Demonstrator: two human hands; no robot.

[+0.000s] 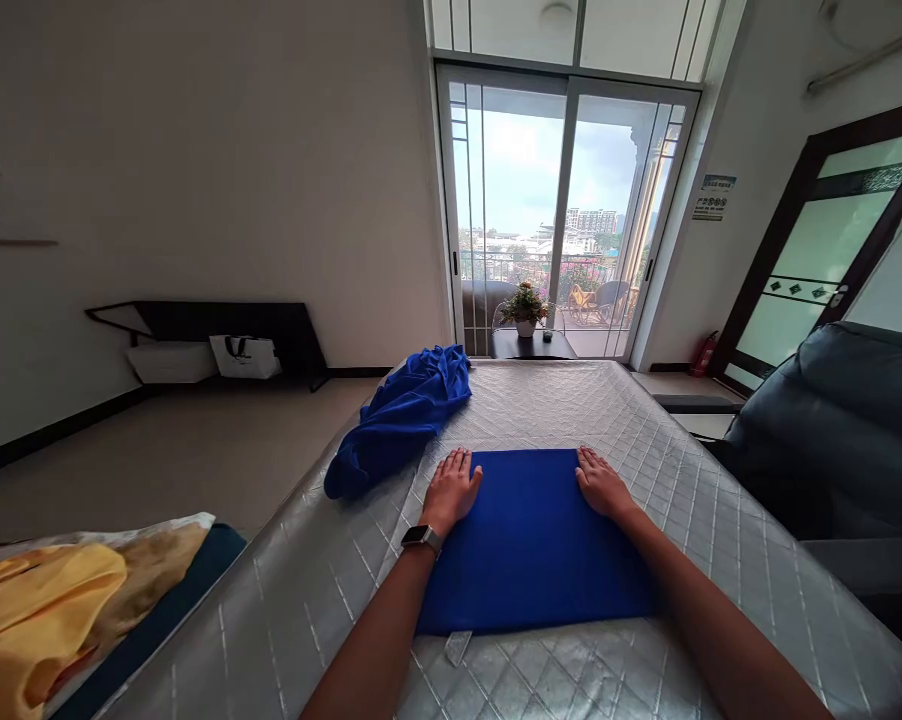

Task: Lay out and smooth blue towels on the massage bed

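A blue cloth (533, 545), folded into a flat, smooth rectangle, lies in front of me on the silver quilted mattress (331, 610). My left hand (451, 488) rests palm down on its far left corner, fingers stretched forward. On the far right corner, my right hand (602, 483) lies flat in the same way. Neither hand grips anything. A watch (421, 538) is on my left wrist. A pale tag (458, 647) sticks out below the cloth's near edge. Beyond my left hand, another blue cloth (406, 415) lies in a crumpled heap at the mattress's left edge.
Yellow and brown fabrics (53, 600) are piled at the lower left. A dark leather armchair (848, 450) stands on the right. Past the mattress, a small dark table (533, 346) holds a flower pot (526, 312) before sliding glass doors (511, 200). A white bag (245, 356) sits on a low black rack.
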